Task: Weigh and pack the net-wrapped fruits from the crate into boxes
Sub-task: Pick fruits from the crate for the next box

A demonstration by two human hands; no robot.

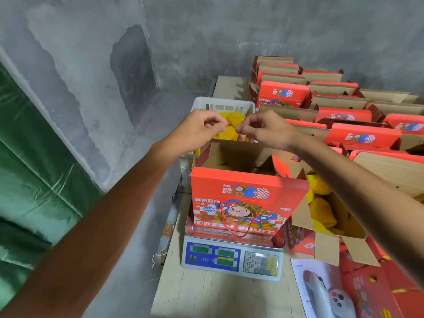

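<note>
Hands meet above the open red box [241, 203], which stands on the tray of the scale [231, 258]. We see our left hand [197, 129] and our right hand [266, 129] close together, fingertips almost touching, just over the far edge of the box. The fingers of both hands are curled as in a pinch, but we cannot tell what they hold, if anything; the place between the fingertips is too small and blurred.

Behind the hands stands the white crate [223, 105], and in it lie the net-wrapped fruits [229, 131], yellow in their foam nets. The hands are in front of these fruits, so we cannot say whether they touch one.

The box on the scale has its top flaps up, and the inside that we see is brown cardboard. A red cord handle [238, 223] hangs on its front. The scale has green digits on its display, which are not clear enough to read.

To the right, another open box [330, 228] holds several wrapped yellow fruits. Further back on the table [206, 294], many red boxes [362, 136] stand in rows. At the lower right lie a printed sheet [300, 278] and a grey handheld device [330, 297].
</note>
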